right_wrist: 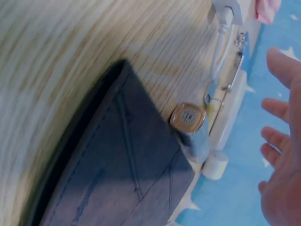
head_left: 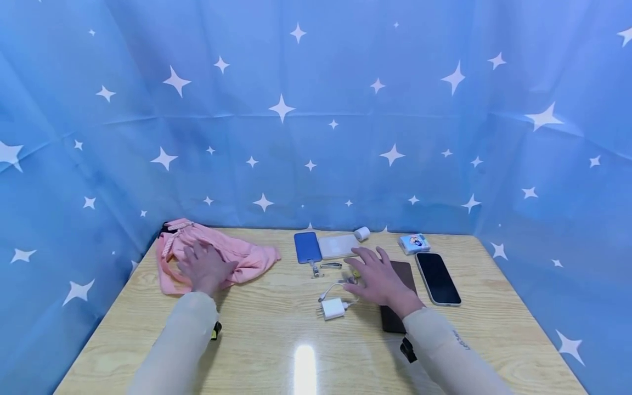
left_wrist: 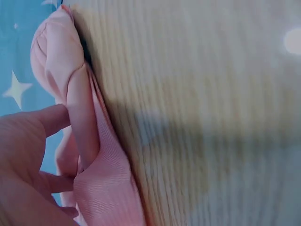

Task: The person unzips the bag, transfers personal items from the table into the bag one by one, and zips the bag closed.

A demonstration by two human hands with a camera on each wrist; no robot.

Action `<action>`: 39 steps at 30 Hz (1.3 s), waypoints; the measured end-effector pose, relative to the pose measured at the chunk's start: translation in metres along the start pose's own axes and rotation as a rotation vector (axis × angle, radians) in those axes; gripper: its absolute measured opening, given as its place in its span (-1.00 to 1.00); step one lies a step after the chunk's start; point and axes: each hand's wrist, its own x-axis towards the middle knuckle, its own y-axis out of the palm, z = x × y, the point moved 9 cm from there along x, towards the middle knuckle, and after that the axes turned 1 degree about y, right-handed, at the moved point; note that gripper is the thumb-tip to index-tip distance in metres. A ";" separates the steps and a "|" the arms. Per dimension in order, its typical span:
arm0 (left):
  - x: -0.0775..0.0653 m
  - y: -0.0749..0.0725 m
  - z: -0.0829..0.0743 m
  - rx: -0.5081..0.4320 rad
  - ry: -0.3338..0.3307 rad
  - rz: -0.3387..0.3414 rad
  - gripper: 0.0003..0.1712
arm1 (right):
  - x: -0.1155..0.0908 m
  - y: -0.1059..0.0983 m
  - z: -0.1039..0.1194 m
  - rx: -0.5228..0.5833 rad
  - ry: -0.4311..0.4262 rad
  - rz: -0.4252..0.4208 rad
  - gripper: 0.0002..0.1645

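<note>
My left hand (head_left: 204,267) touches a pink drawstring bag (head_left: 254,262), crumpled at the table's far left. In the left wrist view, the thumb and fingertips meet the folds of its fabric (left_wrist: 106,188). My right hand (head_left: 377,277) is held over the middle right with fingers spread and nothing in its grasp. Partly below it lies a dark brown wallet (right_wrist: 131,155). Beside the wallet in the right wrist view is a small tube with a square gold-coloured end (right_wrist: 188,117). A white charger plug (head_left: 333,308) with its cable lies left of this hand.
Farther back are a blue card holder (head_left: 307,247), a flat whitish case (head_left: 338,246), a nail clipper (head_left: 331,265) and a small white cylinder (head_left: 362,233). To the right lie a phone (head_left: 438,278) and a blue-white packet (head_left: 415,243). A starry blue curtain (head_left: 316,164) borders the table.
</note>
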 end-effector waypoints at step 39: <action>-0.082 -0.026 -0.109 0.141 0.688 -0.015 -0.23 | 0.011 0.007 0.019 0.071 -0.034 -0.004 -0.32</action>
